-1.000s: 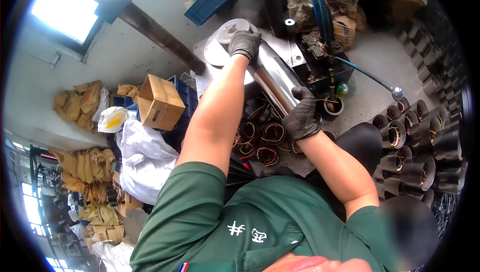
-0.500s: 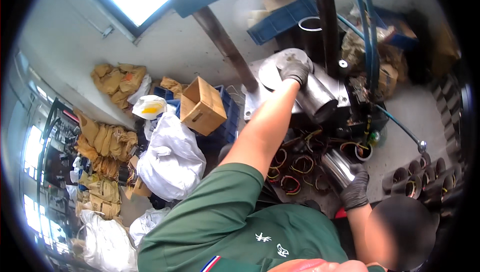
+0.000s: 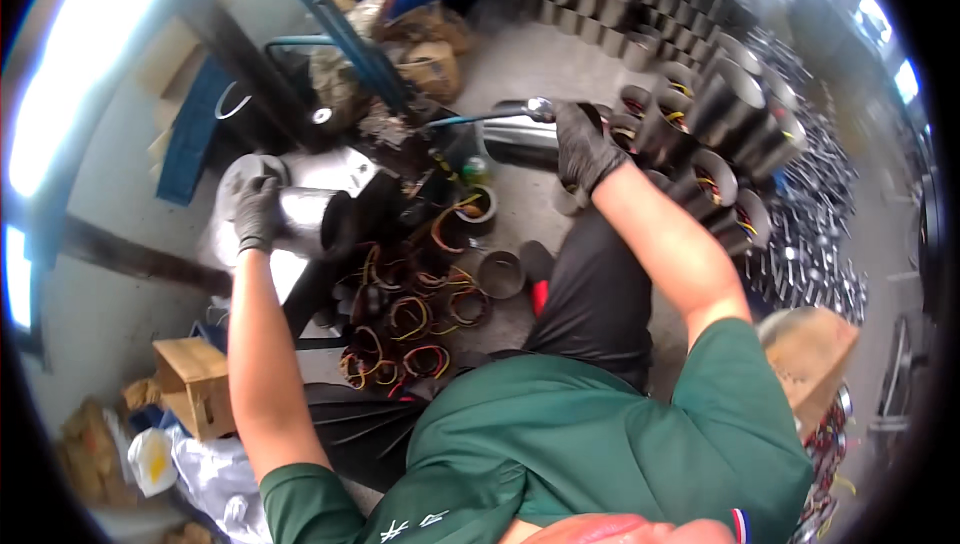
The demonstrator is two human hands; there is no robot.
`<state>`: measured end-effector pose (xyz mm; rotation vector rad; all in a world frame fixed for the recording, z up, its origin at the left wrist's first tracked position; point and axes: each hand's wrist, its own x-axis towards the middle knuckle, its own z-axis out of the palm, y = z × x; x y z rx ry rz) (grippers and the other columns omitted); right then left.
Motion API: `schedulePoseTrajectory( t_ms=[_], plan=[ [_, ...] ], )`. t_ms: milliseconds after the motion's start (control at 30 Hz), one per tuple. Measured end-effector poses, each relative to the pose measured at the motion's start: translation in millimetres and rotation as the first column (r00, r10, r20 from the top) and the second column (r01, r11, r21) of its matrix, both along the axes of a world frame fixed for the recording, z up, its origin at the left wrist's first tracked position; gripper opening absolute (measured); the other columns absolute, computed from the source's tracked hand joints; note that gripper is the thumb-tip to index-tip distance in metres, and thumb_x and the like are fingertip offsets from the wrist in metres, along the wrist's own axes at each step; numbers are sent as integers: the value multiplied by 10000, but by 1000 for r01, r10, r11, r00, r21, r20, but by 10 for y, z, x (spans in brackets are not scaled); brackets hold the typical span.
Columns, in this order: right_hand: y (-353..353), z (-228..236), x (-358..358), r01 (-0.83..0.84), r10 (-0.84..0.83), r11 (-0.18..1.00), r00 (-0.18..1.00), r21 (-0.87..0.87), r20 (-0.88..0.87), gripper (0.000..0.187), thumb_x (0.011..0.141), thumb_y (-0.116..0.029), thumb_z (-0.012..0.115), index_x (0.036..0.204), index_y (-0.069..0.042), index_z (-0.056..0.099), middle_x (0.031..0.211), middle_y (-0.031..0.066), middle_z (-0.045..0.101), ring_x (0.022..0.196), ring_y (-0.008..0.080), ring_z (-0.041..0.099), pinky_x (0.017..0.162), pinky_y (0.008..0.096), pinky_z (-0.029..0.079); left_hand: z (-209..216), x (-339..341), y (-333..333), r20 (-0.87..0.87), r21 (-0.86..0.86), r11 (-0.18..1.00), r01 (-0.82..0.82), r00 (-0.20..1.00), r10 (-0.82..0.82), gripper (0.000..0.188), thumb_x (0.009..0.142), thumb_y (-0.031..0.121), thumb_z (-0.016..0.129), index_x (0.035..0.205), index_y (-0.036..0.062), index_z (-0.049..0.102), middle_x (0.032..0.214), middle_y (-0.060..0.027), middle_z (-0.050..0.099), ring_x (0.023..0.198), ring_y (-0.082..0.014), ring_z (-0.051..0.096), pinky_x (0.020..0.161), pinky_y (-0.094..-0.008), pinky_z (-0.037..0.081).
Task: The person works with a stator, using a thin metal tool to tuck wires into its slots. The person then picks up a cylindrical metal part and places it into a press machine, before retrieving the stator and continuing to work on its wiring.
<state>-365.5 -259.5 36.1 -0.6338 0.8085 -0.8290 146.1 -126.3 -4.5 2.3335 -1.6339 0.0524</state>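
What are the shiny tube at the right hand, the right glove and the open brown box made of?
Shiny tube: metal by its bright streaked reflections, smooth finish; alloy unclear.
Right glove: probably fabric, perhaps coated; dark, mostly matte, with soft creases.
Open brown box: looks like plain cardboard; matte brown, thin flat walls.

From my end I make out a green short-sleeved shirt (image 3: 570, 434) with white marks (image 3: 432, 519) and a red-white-blue stripe (image 3: 741, 526), black trousers (image 3: 603, 294), dark gloves (image 3: 603, 166) on left hand (image 3: 257, 212) and right hand (image 3: 585, 147).
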Motion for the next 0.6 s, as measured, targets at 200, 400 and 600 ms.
schedulePoseTrajectory(
  t_ms=[200,400,600],
  plan=[
    [-525,-119,-1157,-148,14,981,691,-123,-723,302,822,-264,726,1034,-57,668,932,107,717,896,206,693,832,330,561,104,-158,-76,-199,-150,972,-183,968,152,426,973,430,571,1190,104,738,1172,-240,713,1125,-402,669,983,-443,499],
    [-792,-455,-1816,-399,-51,882,448,-251,-893,364,785,-248,687,1110,-83,682,1041,89,698,1034,202,635,909,317,504,155,-237,-77,-187,-116,970,-213,964,189,422,975,391,545,1218,102,732,1191,-247,708,1148,-419,659,1025,-463,484],
    [-657,-665,-1834,-556,-79,830,-24,-52,-997,509,710,-302,730,1169,-82,738,1198,130,723,1121,255,656,969,357,516,180,-230,-23,-202,-98,953,-286,944,262,426,974,401,543,1215,106,734,1181,-256,707,1141,-424,663,1024,-463,488]
  ],
)
